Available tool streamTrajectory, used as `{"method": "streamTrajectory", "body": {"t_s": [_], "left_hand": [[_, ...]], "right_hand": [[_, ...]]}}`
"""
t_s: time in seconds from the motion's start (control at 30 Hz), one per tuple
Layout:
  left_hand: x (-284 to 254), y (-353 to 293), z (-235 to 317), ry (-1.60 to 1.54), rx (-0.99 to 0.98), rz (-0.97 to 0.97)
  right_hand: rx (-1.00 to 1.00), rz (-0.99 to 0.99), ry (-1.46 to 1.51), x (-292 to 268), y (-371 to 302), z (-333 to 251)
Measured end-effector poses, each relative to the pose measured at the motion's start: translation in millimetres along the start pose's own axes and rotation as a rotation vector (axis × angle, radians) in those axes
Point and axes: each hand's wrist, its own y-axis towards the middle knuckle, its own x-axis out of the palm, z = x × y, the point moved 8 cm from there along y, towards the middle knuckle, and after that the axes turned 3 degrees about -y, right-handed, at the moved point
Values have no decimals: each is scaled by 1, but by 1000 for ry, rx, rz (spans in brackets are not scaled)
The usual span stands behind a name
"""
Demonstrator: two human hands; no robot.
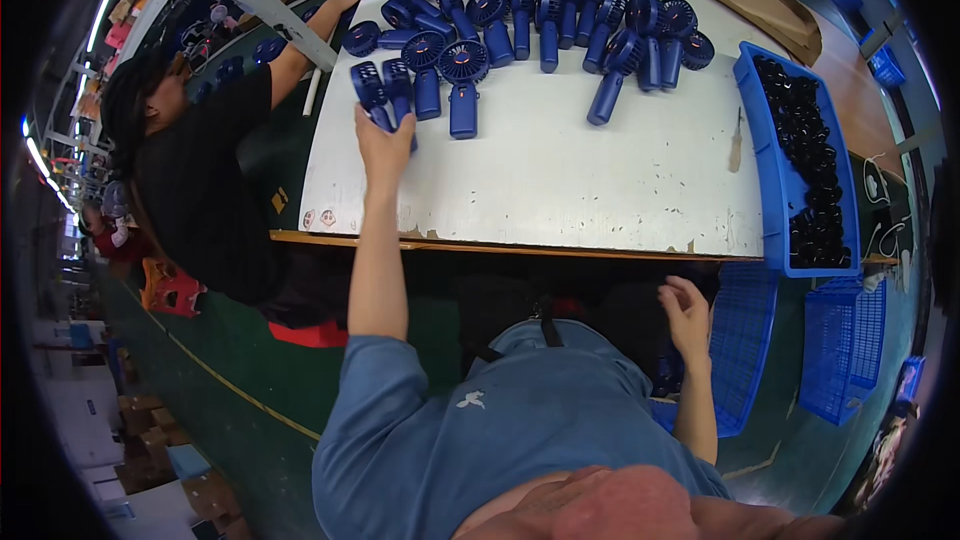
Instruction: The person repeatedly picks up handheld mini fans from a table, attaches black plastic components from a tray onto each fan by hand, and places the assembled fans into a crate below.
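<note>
Blue shirt (555, 405) nearest — left hand (383, 148) grasping two blue fans (398, 82), jutting beyond it — right hand (686, 322) released.

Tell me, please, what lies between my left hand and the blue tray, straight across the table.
In the head view, mostly bare, worn white tabletop; a thin brush-like tool lies close to the tray.

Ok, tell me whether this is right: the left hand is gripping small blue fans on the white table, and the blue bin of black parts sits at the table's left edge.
The bin's side is wrong: the head view shows the blue bin of black parts at the table's right edge. The left hand is gripping small blue fans on the white table.
</note>
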Motion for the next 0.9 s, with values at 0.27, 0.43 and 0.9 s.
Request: {"method": "streamTrajectory", "body": {"t_s": [0.27,0.43,0.9], "left_hand": [[53,-165,109,-666,-368,-299],[72,-226,141,-1203,-441,-458],[123,-273,197,-1552,-832,-1217]], "right_hand": [[-145,-518,386,153,4,-150],[-251,-380,247,170,4,-165],[-522,-699,-1088,16,58,-248]]}}
